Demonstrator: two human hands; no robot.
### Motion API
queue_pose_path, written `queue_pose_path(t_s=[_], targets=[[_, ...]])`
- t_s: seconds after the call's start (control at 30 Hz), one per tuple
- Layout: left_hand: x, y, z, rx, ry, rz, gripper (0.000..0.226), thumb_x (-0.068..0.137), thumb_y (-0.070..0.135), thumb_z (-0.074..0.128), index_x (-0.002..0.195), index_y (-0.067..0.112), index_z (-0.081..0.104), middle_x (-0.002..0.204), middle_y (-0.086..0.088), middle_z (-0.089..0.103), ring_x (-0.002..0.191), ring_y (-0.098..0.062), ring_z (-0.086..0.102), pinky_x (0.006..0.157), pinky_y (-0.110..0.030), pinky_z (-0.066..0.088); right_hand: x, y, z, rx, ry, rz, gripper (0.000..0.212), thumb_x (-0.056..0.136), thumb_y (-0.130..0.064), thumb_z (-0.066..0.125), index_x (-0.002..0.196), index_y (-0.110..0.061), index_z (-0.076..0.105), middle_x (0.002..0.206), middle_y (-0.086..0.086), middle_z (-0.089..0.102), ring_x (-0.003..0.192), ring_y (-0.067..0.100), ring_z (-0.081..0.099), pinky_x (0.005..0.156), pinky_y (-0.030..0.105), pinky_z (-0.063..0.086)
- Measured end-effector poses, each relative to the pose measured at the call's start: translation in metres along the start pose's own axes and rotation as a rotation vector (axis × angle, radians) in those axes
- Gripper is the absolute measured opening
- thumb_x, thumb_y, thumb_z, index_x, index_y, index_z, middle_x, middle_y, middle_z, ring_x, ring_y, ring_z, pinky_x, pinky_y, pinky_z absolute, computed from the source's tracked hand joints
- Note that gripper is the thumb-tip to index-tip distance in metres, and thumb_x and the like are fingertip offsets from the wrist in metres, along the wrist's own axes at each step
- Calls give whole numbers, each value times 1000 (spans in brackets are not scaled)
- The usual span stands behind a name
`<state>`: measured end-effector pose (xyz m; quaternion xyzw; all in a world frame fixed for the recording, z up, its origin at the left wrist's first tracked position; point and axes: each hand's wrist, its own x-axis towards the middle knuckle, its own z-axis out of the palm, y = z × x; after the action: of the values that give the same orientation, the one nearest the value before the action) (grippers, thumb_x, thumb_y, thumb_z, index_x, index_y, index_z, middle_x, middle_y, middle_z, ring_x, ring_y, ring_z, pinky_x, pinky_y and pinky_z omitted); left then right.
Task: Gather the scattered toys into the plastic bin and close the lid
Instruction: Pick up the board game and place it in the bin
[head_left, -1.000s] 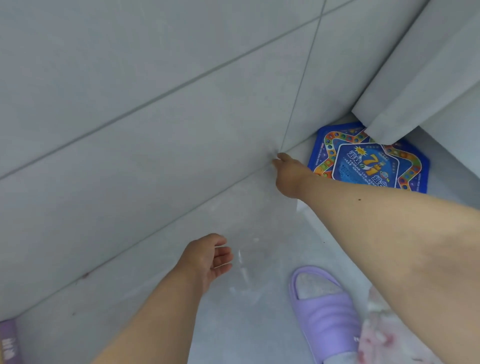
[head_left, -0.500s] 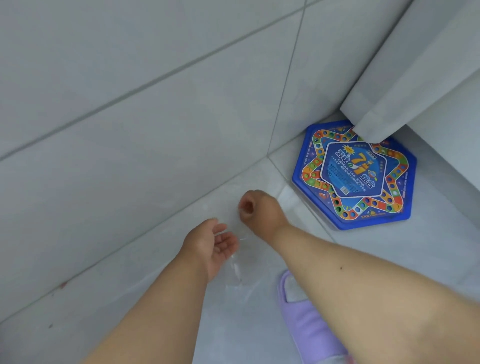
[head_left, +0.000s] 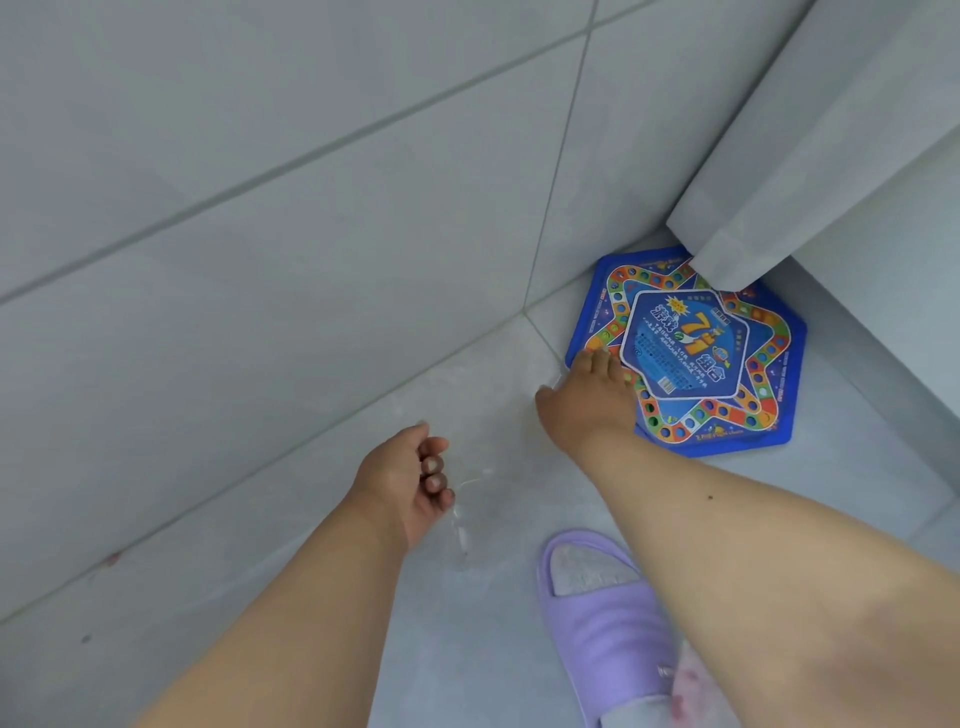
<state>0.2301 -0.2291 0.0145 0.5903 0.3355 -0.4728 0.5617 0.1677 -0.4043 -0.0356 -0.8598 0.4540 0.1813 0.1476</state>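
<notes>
- Nearest the camera, a lilac slipper (head_left: 605, 621) stands on the pale tile floor (head_left: 467, 649), just beside my right forearm.
- My left hand (head_left: 410, 480) hangs above the floor with its fingers loosely curled; a thin clear plastic film (head_left: 460, 525) glints under them, and I cannot tell whether they pinch it or merely hover.
- My right hand (head_left: 584, 402) is the nearer one to the toy: it lies across the near-left edge of the blue hexagonal game board (head_left: 691, 353), fingers stretched forward together and fingertips (head_left: 597, 358) touching the printed face, thumb out to the left, nothing yet gripped.
- The board lies flat in the corner, ahead and to the right of that hand, one side towards the tiled wall (head_left: 311, 208).
- Farthest, a grey curtain hem (head_left: 737, 249) overhangs the board's far edge, so I judge a pull back towards me frees it.
- No bin is in view.
</notes>
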Motion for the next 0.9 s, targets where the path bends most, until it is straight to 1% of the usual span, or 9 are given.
queue_pose_path(t_s=[0.17, 0.27, 0.33, 0.43, 0.53, 0.67, 0.77, 0.83, 0.9], targets=[[-4, -1, 2, 58, 56, 51, 28, 101, 17, 36, 84, 8, 57, 50, 1, 33, 45, -13, 26, 51, -26, 29, -43, -29, 14, 84, 65, -201, 52, 85, -26, 46, 132, -7, 40, 134, 10, 47, 124, 27, 40, 104, 35, 30], [-4, -3, -5, 116, 126, 95, 28, 98, 7, 31, 98, 9, 59, 59, -1, 32, 49, -13, 26, 50, -26, 32, -72, -45, 27, 116, 26, -419, 48, 88, -23, 44, 134, -8, 41, 136, 8, 47, 125, 26, 39, 104, 32, 29], [-2, -4, -13, 142, 167, 107, 25, 97, 7, 35, 103, 11, 59, 60, -2, 32, 50, -13, 26, 50, -26, 33, -74, -47, 27, 174, -3, -463, 45, 91, -20, 42, 135, -9, 43, 137, 8, 47, 126, 25, 40, 104, 32, 30], [1, -8, -21, 156, 190, 94, 22, 98, 7, 39, 107, 13, 58, 61, -2, 32, 50, -14, 26, 51, -27, 35, -57, -36, 14, 274, 115, -358, 33, 91, -16, 47, 123, -13, 55, 121, 9, 57, 112, 25, 51, 93, 34, 41], [5, -15, -20, 193, 197, 86, 37, 97, 2, 28, 112, 13, 60, 65, -3, 39, 51, -13, 29, 51, -27, 38, -29, -11, -3, 371, 312, -51, 32, 89, -17, 54, 121, -13, 55, 121, 8, 57, 112, 23, 51, 92, 32, 44], [12, -22, -2, 160, 160, 81, 41, 96, -6, 28, 120, 6, 58, 86, -9, 57, 57, -12, 41, 54, -25, 45, 8, 27, -16, 346, 258, 95, 48, 90, -19, 56, 136, -13, 44, 140, 9, 45, 130, 29, 41, 107, 40, 36], [13, -21, 20, 108, 85, 80, 38, 96, -9, 37, 127, 4, 54, 103, -13, 59, 81, -17, 55, 70, -29, 53, 25, 45, -22, 310, 188, 79, 51, 90, -20, 55, 138, -11, 41, 143, 11, 41, 131, 31, 37, 106, 41, 33], [16, -21, 36, 130, 46, 64, 25, 96, -3, 45, 112, 7, 61, 109, -9, 61, 99, -19, 58, 90, -35, 53, 31, 54, -25, 276, 191, 90, 52, 89, -23, 56, 137, -10, 41, 140, 12, 41, 128, 31, 37, 102, 40, 35], [18, -20, 47, 183, 30, 43, 14, 96, 7, 52, 86, 12, 61, 105, -8, 66, 101, -20, 62, 94, -38, 52, 37, 63, -28, 232, 197, 173, 53, 87, -29, 59, 134, -9, 41, 135, 12, 43, 125, 31, 39, 99, 40, 36]])
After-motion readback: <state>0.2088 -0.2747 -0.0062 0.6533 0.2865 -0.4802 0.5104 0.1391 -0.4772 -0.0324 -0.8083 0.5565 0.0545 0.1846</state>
